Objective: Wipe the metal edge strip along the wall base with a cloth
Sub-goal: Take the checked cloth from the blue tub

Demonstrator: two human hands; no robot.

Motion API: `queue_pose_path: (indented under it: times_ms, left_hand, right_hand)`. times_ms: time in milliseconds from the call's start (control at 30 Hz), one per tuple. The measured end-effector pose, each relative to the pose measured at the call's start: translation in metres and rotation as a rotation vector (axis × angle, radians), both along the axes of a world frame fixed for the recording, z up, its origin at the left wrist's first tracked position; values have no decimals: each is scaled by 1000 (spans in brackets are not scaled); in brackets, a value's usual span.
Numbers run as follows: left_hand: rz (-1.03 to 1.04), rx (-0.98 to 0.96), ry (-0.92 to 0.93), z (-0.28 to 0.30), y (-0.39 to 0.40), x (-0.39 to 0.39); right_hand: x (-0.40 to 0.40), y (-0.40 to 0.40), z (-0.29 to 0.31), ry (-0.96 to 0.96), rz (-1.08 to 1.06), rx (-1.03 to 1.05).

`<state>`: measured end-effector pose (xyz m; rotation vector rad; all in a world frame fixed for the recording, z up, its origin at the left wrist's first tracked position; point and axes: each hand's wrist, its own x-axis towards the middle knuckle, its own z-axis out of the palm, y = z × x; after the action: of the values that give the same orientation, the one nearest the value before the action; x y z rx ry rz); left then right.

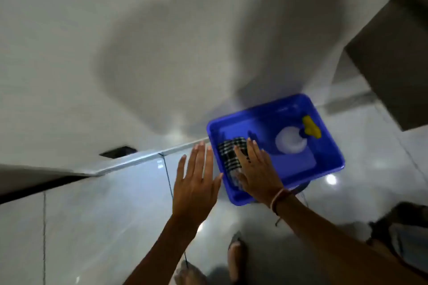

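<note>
A shiny metal edge strip (139,157) runs along the base of the white wall, from lower left up toward a blue plastic tub (328,146) on the tiled floor. A black-and-white checked cloth (228,152) lies in the tub's left end. My right hand (257,169) reaches over the tub's near rim, fingers spread flat, partly over the cloth. My left hand (196,176) hovers open just left of the tub, fingers straight, holding nothing.
A white spray bottle with a yellow trigger (294,139) lies inside the tub. A dark rectangular opening (118,151) sits low in the wall. A brown cabinet (398,53) juts in at upper right. My foot (235,252) stands on the glossy floor tiles below.
</note>
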<state>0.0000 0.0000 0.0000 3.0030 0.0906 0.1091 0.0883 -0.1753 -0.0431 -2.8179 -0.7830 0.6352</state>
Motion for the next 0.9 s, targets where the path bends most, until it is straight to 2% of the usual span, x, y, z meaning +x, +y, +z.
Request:
queue_pose_path:
  times_ms: [33,133,200,267,367,467,533,567,700,733,833,900]
  left_hand:
    - [-53,14,-1,-31,-1,7]
    - [-83,-27,279,-107,-1,25]
    - [-113,-20,341,-138,0,24]
    - [-137,-20,388,-142,2,20]
    - [-221,60,416,-115,24,20]
    - [-338,156,249,-77,70,20]
    - [-422,241,193,-59,110,24]
    - [-481,278,187,-52,130,27]
    - [-730,458,146,-50,204,42]
    - [-784,495,130,-54,219,48]
    - [-905,538,54,-73,254,66]
    - [-975,593,-9,-84,267,78]
  right_hand:
    - [10,4,-27,12,17,-25]
    - [26,12,-101,67,21,-23]
    - [15,15,-133,79,4,-9]
    - [8,13,-141,71,-60,49]
    - [22,10,-126,45,-69,57]
    - [39,4,-100,58,-89,-5]
    - [46,4,-85,66,-254,56]
    - [42,11,-77,73,-391,164]
    - [-24,87,-45,-59,-983,992]
    - [-47,118,-49,-124,-1123,1095]
    - [-120,240,-94,-273,-1452,1183]
    - [-153,320,-140,-195,-1670,1211]
